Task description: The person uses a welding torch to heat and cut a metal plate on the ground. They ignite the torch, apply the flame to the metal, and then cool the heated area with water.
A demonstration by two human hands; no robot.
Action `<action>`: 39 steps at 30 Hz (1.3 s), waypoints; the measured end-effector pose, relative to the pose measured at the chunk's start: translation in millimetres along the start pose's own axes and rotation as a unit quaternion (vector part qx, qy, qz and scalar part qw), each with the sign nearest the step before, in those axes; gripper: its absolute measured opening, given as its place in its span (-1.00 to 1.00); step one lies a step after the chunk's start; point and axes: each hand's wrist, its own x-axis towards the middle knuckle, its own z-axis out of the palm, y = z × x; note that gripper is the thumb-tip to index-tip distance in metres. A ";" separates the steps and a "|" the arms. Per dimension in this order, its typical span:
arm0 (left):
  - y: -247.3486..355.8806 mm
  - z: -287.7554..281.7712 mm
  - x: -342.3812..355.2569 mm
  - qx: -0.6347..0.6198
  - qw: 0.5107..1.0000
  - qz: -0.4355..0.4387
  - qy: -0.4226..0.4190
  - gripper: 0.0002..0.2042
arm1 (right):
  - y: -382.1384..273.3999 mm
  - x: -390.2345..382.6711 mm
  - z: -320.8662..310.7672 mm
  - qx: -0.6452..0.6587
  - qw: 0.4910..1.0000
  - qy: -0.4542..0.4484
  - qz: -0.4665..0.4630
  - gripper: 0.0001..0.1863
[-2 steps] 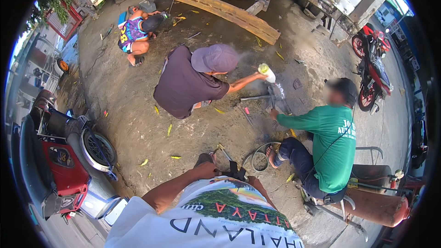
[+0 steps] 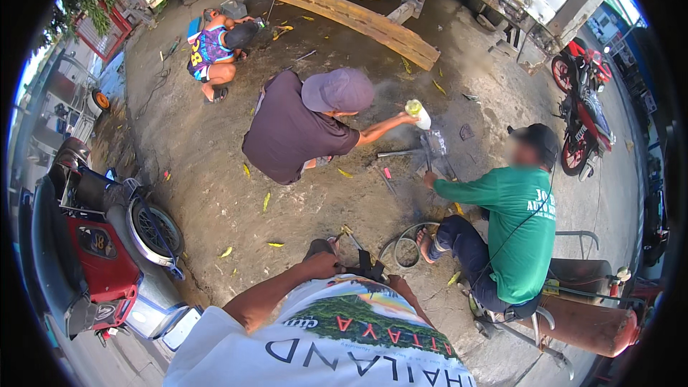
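My left hand (image 2: 321,265) rests at my waist by the upper edge of my white shirt, its fingers mostly hidden. Only a small part of my right hand (image 2: 397,284) shows beyond the shirt, beside a black strap (image 2: 371,268); I cannot make out its fingers. Ahead of me, a crouching person in a dark shirt (image 2: 297,129) tips a whitish bottle (image 2: 419,114) over a metal piece (image 2: 436,145) on the ground. To the right, a seated person in a green shirt (image 2: 527,229) grips a metal bar (image 2: 428,161) reaching to that piece.
A rusty beam (image 2: 344,21) lies across the far side beneath a truck. Another person (image 2: 212,50) squats far left. A red sidecar motorcycle (image 2: 100,258) stands left, a red motorcycle (image 2: 582,107) right. Gas cylinders (image 2: 591,322) lie behind the green-shirted person; a hose (image 2: 407,247) coils near my feet.
The view has shifted slightly, so the surroundings sit a little further right. My hands stay at my waist, and the bottle is still tilted over the metal piece.
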 end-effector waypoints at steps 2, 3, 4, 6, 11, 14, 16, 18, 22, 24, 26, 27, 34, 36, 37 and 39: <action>-20.1 24.5 0.1 -0.013 1.000 -0.013 0.012 -0.57 | -6.4 1.5 3.2 -0.008 1.000 -0.021 0.007 -0.48; -19.0 27.8 3.5 -0.014 1.000 -0.009 0.017 -0.57 | -3.6 0.9 0.6 -0.011 0.999 -0.040 0.001 -0.46; -17.9 31.3 6.8 0.002 1.000 -0.019 0.011 -0.57 | -1.2 -0.1 -2.4 -0.014 0.998 -0.059 -0.005 -0.44; -13.7 38.4 13.2 0.034 0.999 -0.037 -0.004 -0.58 | 11.2 -0.1 -1.3 -0.012 0.998 -0.069 -0.004 -0.38; -5.2 50.5 4.1 0.059 0.997 -0.044 0.004 -0.61 | 28.7 8.0 11.6 -0.015 0.997 -0.059 0.046 -0.42; -9.3 70.2 -14.2 0.069 0.995 -0.072 0.006 -0.62 | 26.1 -1.3 22.3 0.032 0.995 -0.088 0.043 -0.32; 4.9 69.9 -23.8 0.077 0.993 -0.091 -0.018 -0.63 | 40.4 0.3 34.4 0.045 0.993 -0.101 0.049 -0.27; 7.9 77.4 -31.1 0.072 0.993 -0.090 -0.019 -0.63 | 52.2 0.3 44.1 0.017 0.993 -0.096 0.060 -0.29; -16.7 107.7 -47.0 0.043 0.995 -0.089 -0.018 -0.63 | 40.4 -10.9 51.8 0.015 0.994 -0.102 0.034 -0.28; -35.6 125.0 -49.3 0.043 0.994 -0.094 -0.024 -0.64 | 19.0 -19.6 38.3 0.017 0.983 -0.164 0.075 -0.18; -40.2 127.6 -47.8 0.050 0.994 -0.089 -0.047 -0.64 | 18.9 -25.4 39.7 0.037 0.986 -0.154 0.059 -0.18; -36.7 126.0 -48.5 0.057 0.993 -0.084 -0.066 -0.64 | 24.4 -27.7 45.2 0.053 0.992 -0.114 0.021 -0.23; -118.3 180.4 -14.1 0.096 0.985 -0.113 -0.093 -0.64 | 7.4 -38.6 55.2 0.076 0.995 -0.060 0.002 -0.14; -129.3 192.1 -5.9 0.093 0.982 -0.135 -0.090 -0.65 | 10.0 -34.4 66.3 0.072 0.997 -0.024 0.009 -0.14; -136.2 197.9 -6.9 0.091 0.983 -0.122 -0.099 -0.65 | 11.7 -34.6 72.3 0.069 0.997 -0.028 0.029 -0.15; -153.0 204.2 -10.5 0.099 0.984 -0.082 -0.123 -0.65 | 7.7 -36.3 81.9 0.062 0.995 -0.035 0.066 -0.16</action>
